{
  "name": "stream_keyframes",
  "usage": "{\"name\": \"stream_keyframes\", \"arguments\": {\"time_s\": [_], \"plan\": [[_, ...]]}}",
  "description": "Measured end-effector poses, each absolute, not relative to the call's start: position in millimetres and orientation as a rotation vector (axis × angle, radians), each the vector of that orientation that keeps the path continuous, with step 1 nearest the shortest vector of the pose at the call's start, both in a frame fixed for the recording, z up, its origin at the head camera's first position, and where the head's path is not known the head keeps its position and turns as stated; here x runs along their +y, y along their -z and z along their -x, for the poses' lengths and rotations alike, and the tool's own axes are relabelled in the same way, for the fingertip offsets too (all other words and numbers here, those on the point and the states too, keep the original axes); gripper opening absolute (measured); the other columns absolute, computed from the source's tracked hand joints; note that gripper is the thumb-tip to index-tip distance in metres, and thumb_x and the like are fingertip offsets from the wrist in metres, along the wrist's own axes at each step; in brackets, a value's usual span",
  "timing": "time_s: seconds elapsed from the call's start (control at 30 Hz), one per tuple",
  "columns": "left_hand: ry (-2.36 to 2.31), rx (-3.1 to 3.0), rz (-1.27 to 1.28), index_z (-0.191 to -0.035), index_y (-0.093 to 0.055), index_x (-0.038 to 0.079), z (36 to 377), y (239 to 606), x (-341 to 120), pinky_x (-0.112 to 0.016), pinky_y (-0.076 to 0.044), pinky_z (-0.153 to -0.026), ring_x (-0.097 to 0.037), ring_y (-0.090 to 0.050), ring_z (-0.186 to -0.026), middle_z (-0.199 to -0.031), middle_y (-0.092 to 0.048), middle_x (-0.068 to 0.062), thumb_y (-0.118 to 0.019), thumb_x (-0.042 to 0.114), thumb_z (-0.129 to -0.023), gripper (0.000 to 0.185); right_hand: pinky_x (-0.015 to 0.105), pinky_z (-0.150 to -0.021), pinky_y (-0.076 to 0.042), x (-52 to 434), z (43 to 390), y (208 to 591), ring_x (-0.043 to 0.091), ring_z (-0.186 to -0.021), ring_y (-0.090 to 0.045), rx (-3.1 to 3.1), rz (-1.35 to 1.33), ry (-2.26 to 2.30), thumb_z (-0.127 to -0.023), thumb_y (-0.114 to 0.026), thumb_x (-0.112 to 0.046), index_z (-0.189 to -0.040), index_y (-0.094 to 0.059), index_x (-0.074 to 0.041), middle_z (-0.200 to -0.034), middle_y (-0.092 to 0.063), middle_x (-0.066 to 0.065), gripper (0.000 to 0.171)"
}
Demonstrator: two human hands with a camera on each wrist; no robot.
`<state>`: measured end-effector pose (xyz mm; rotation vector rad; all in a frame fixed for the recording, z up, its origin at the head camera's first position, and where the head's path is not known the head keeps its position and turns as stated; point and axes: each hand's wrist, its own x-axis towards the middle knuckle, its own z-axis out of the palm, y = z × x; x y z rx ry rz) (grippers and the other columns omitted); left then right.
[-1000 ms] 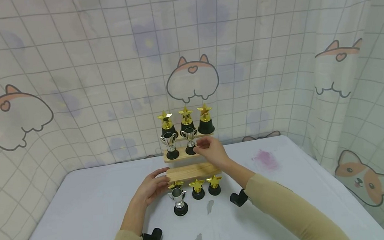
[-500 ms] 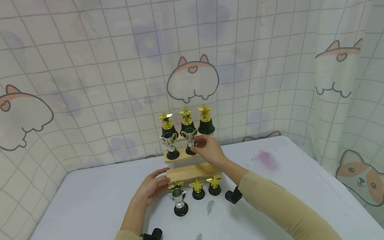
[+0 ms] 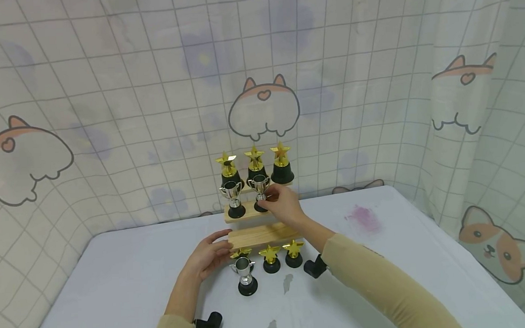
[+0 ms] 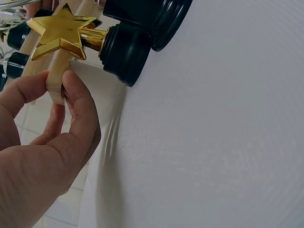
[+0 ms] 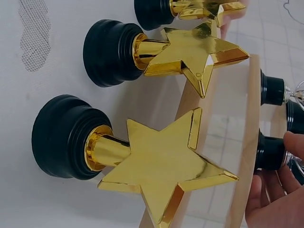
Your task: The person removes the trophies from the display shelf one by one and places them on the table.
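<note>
In the head view, my left hand (image 3: pixel 207 256) holds the left end of the lowest wooden board (image 3: pixel 262 235) of a tiered stand. The left wrist view shows thumb and fingers (image 4: pixel 81 102) pinching that end. My right hand (image 3: pixel 287 205) pinches a small silver trophy cup (image 3: pixel 259 183) low on its stem, just above the black base. That cup stands upright on the middle board (image 3: pixel 249 213), to the right of another silver trophy cup (image 3: pixel 232 190). The right wrist view shows the fingers around the held cup's black base (image 5: pixel 270 151).
Three gold star trophies (image 3: pixel 281 158) stand on the top tier. On the white table (image 3: pixel 341 298), several more gold star trophies (image 3: pixel 270 255) stand in front of the lowest board, with a silver cup (image 3: pixel 245 274) ahead of them. A patterned curtain (image 3: pixel 151 90) hangs behind.
My right hand has shifted slightly left, its fingers coming onto the silver trophy cup's lower part, and the right forearm has swung left. My left hand stays at the board's end.
</note>
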<state>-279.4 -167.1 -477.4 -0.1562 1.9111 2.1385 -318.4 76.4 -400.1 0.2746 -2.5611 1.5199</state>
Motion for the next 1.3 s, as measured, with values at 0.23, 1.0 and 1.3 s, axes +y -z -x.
{"name": "stream_keyframes", "arguments": {"time_s": [0.23, 1.0, 1.3], "plan": [[-2.149, 1.901, 0.159, -0.148, -0.048, -0.001, 280.6, 478.5, -167.1, -0.029, -0.059, -0.080, -0.019, -0.066, -0.093, -0.131, -0.052, -0.026, -0.063, -0.004, -0.091, 0.059, 0.037, -0.083, -0.057, 75.4, 319.1, 401.2, 0.023, -0.101, -0.067, -2.559, -0.280, -1.509, -0.093, -0.079, -0.019, -0.115, -0.067, -0.004, -0.108, -0.068, 0.008, 0.029], [-2.133, 1.915, 0.167, -0.148, -0.048, 0.000, 280.1, 477.6, -167.7, -0.029, -0.059, -0.079, -0.019, -0.066, -0.092, -0.129, -0.053, -0.025, -0.063, -0.003, -0.091, 0.059, 0.036, -0.088, -0.058, 85.6, 300.8, 391.9, 0.026, -0.111, -0.065, -2.508, -0.345, -1.623, -0.093, -0.078, -0.015, -0.119, -0.067, -0.004, -0.113, -0.068, 0.007, 0.031], [-2.131, 1.921, 0.166, -0.148, -0.048, 0.000, 278.8, 477.2, -166.9, -0.029, -0.059, -0.079, -0.019, -0.066, -0.092, -0.129, -0.053, -0.025, -0.063, -0.003, -0.092, 0.058, 0.037, -0.088, -0.058, 86.5, 294.9, 391.8, 0.026, -0.109, -0.066, -2.488, -0.376, -1.626, -0.091, -0.080, -0.014, -0.118, -0.068, -0.008, -0.112, -0.069, 0.006, 0.030]]}}
